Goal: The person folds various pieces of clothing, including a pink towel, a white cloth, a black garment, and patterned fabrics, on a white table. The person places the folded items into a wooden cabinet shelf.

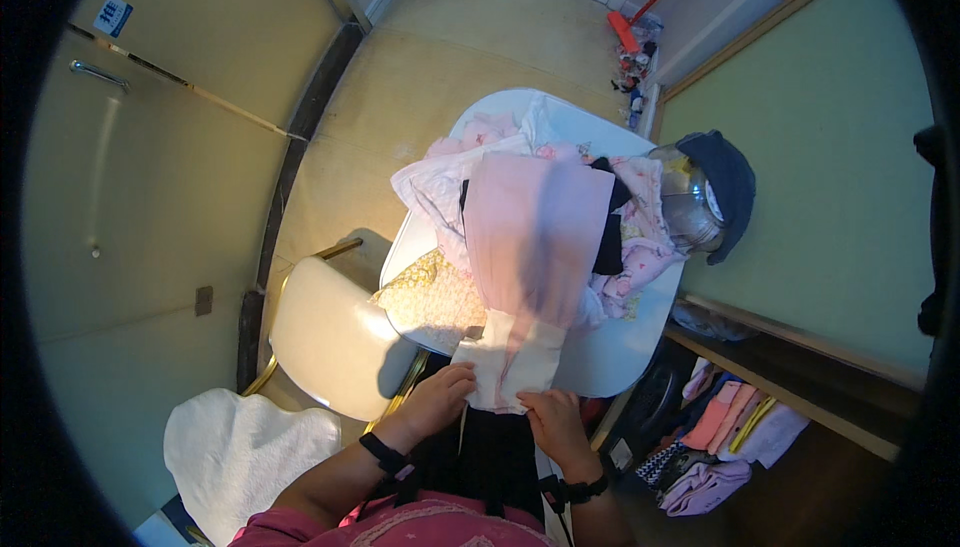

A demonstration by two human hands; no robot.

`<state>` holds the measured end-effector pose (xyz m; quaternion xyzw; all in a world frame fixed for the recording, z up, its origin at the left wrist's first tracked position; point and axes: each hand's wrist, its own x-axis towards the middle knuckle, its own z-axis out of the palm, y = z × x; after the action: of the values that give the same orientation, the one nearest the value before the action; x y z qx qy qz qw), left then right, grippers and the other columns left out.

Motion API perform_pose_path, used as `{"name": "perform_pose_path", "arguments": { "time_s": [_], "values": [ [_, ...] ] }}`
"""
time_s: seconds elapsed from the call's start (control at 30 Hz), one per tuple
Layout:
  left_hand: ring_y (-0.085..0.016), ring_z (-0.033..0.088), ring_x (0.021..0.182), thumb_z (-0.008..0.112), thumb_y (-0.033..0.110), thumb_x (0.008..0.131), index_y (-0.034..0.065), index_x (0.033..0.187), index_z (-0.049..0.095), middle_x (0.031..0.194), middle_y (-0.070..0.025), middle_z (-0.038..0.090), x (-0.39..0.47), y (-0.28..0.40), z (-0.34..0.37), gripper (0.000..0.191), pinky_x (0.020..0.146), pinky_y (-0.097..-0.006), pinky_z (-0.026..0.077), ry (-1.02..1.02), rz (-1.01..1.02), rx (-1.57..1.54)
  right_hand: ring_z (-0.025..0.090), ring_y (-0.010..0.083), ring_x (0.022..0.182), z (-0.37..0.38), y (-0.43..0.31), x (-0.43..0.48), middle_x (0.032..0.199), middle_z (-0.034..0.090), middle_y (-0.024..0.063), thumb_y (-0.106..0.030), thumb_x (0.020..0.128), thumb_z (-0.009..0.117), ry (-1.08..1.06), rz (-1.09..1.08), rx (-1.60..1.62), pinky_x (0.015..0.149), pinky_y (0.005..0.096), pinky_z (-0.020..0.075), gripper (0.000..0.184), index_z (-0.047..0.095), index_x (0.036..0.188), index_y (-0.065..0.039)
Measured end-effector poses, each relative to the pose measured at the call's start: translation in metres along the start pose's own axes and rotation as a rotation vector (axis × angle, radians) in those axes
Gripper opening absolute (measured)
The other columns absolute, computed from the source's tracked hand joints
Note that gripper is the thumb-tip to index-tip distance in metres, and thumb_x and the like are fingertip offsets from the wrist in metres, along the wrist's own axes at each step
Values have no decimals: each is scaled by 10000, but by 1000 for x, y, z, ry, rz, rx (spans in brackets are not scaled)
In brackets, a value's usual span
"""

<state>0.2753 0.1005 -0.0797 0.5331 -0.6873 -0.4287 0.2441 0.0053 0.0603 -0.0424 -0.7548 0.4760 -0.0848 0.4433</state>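
Note:
A pale pink garment [538, 236] with a white end section [517, 356] stretches from the white table [619, 356] towards my body. My left hand [448, 386] grips the left edge of the white section near its bottom corner. At the opposite corner, my right hand [553, 419] pinches the cloth between thumb and fingers. Black cloth [611, 243] shows from under the pink part. Around it lie a yellow floral cloth [439, 296], a white and pink garment [431, 183] and pink printed clothes [637, 269], all in a loose heap.
A clear container [679, 198] with a dark blue cap [724, 194] over it stands at the table's right. To the left is a cream chair [330, 337], near a white towel [240, 457]. Folded clothes [724, 427] fill a low shelf. A red broom [624, 31] leans by the far wall.

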Motion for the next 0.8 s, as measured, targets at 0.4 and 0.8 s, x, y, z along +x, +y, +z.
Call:
{"name": "perform_pose_path", "arguments": {
  "time_s": [0.4,0.8],
  "values": [
    [-403,619,1156,697,5,820,19,1132,664,1188,-181,634,3,-27,22,314,1004,-449,539,-281,-249,-105,614,371,1007,21,17,18,973,670,140,-24,870,702,-30,99,19,929,480,433,178,730,1037,-75],
    [-347,709,906,744,63,921,17,1012,731,979,-157,725,85,12,-82,103,822,-389,557,85,-243,-227,659,394,942,-64,-17,117,986,713,168,-38,908,719,241,-126,-9,842,486,496,190,709,1098,-28]
  ]
}}
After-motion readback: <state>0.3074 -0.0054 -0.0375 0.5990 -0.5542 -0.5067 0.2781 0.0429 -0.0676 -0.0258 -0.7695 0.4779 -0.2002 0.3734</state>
